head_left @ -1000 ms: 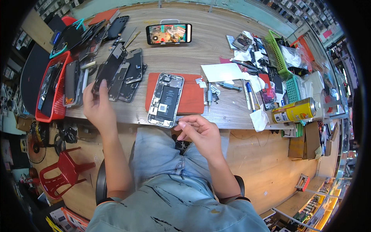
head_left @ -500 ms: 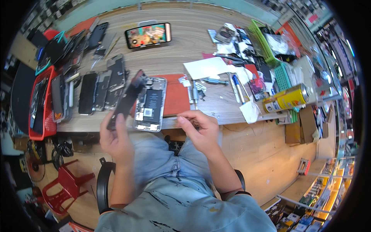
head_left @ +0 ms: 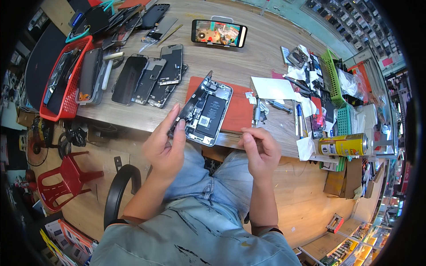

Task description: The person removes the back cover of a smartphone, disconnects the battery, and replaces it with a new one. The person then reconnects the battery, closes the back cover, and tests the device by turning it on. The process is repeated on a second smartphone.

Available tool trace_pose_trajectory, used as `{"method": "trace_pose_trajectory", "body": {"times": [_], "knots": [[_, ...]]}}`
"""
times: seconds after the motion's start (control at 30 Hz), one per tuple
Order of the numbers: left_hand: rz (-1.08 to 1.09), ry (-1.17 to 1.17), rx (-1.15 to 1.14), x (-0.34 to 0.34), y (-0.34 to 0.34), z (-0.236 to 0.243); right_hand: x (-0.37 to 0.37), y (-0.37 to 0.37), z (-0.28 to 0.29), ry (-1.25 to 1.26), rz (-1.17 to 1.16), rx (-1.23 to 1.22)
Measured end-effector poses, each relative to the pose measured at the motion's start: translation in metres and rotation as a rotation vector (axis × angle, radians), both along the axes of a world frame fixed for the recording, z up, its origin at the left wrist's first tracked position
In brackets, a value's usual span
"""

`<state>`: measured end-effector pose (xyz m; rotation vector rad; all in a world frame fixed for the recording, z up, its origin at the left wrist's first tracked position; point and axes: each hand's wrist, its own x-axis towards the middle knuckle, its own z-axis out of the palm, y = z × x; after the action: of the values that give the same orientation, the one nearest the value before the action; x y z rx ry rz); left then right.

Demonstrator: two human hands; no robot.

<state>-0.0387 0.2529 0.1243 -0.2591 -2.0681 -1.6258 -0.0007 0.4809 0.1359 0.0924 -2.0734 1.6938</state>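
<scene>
An opened phone body [head_left: 214,116], its black battery and circuit parts showing, lies at the front of the table, partly on a reddish-brown mat [head_left: 242,106]. My left hand [head_left: 166,148] pinches the lower end of a dark phone screen [head_left: 198,96] between thumb and fingers. That screen stands tilted along the body's left edge; whether a cable joins them cannot be made out. To the right of the body, my right hand [head_left: 262,153] is closed in a pinch near the table's front edge, and anything between its fingertips is too small to tell. A grey screwdriver [head_left: 257,114] lies just beyond it.
Loose phone screens [head_left: 148,80] lie left of the mat, beside a red basket [head_left: 60,104] of phones. A lit phone [head_left: 218,33] stands on a holder at the back. White paper [head_left: 273,88], pens, a yellow spray can [head_left: 344,145] and a green basket [head_left: 333,77] occupy the right side.
The view has turned left, shifting the scene rightward. My left hand has brought the screen closer against the body's left edge. My right hand stays pinched beside the phone.
</scene>
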Motion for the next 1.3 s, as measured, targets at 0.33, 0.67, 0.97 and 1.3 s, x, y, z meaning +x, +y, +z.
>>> {"method": "trace_pose_trajectory", "body": {"times": [0.33,0.67,0.97,1.3], "knots": [[0.028,0.095,-0.005,-0.006,0.012,0.016,-0.069,-0.016,0.035,0.369,0.029,0.788],[-0.031,0.219,-0.089,-0.013,0.011,0.011,-0.079,-0.023,0.032,0.216,0.078,0.902],[-0.017,0.239,-0.084,-0.016,0.012,0.010,-0.079,-0.023,0.031,0.176,0.079,0.949],[-0.016,0.237,-0.075,-0.016,0.012,0.010,-0.080,-0.026,0.030,0.160,0.064,0.966]]}}
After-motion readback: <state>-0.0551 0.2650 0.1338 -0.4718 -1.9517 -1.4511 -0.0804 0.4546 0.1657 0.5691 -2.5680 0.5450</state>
